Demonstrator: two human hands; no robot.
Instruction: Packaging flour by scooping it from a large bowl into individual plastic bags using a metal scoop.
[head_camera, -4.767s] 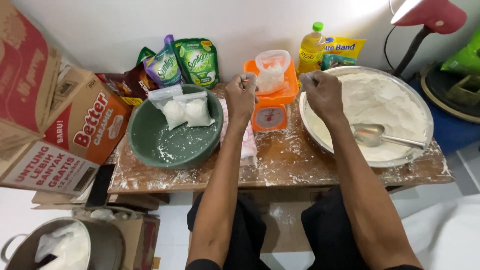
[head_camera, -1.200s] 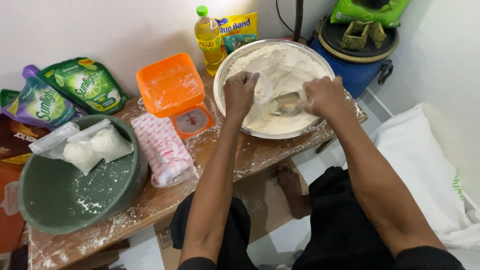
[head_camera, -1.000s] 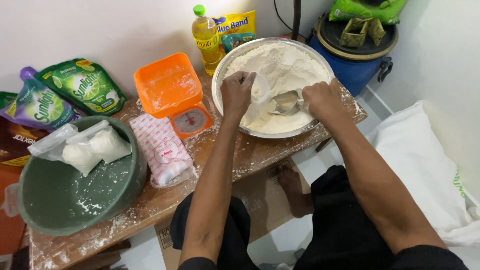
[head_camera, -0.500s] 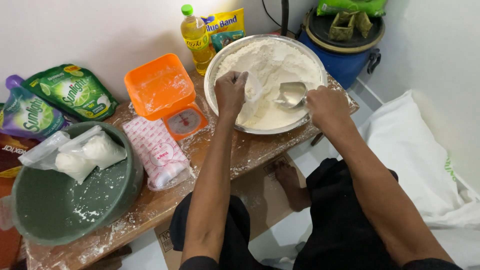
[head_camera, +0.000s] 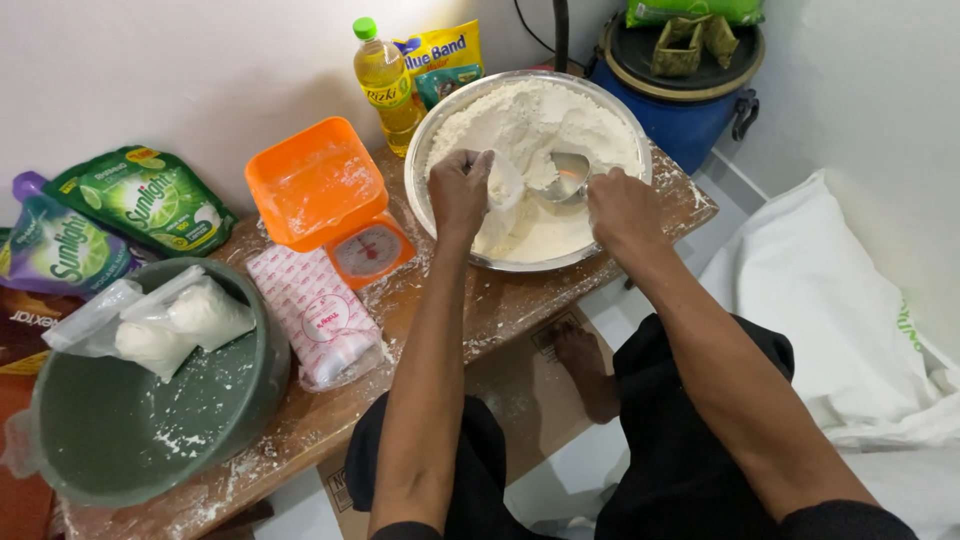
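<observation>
A floury wooden counter (head_camera: 520, 300) stands against a white wall. The left hand (head_camera: 460, 190) grips a small clear bag (head_camera: 505, 182) open-mouthed over the flour bowl (head_camera: 430, 150), catching spills. Just beside it, the right hand (head_camera: 620, 205) closes on a metal scoop (head_camera: 568, 175), tipped toward the bag's mouth.

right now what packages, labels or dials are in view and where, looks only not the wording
Green refill pouch: far left by the wall, lying flat.
Purple refill pouch: left edge, beside the green one.
Oil bottle: behind the metal basin, yellow, green cap.
Yellow-and-blue sachet: against the wall, right of the bottle.
Pink-printed plastic pack: table middle, flat.
Orange kitchen scale: round white dial facing front.
Filled clear bags: on the green bowl's rim.
</observation>
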